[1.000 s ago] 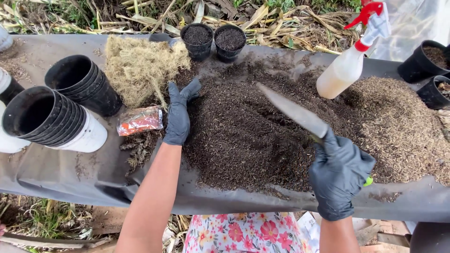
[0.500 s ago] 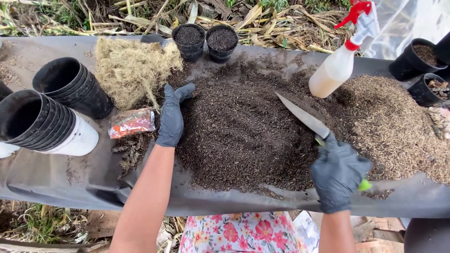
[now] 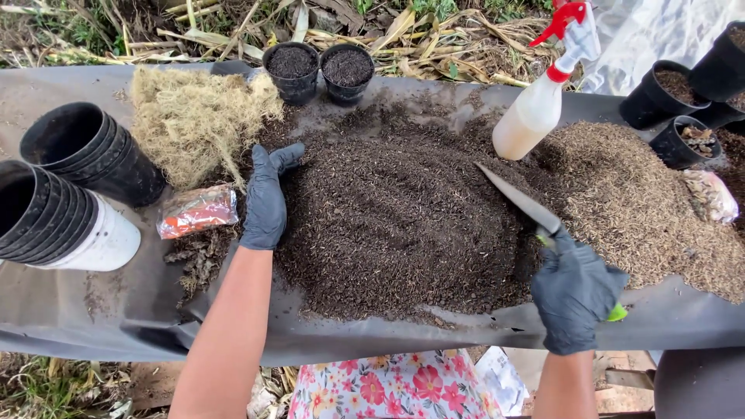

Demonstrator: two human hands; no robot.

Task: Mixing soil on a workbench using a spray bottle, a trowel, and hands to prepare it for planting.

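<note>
Two small pots at the far edge stand filled, the stacked empties at left wait, while the left hand lies flat against the dark soil heap mid-worktop and the right hand grips a trowel.

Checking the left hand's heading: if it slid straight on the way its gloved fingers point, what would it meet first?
The left hand points up and away along the dark soil pile's left edge. Straight on, it would likely meet the nearer filled black pot, though the straw-coloured fibre clump lies close beside that line.
</note>
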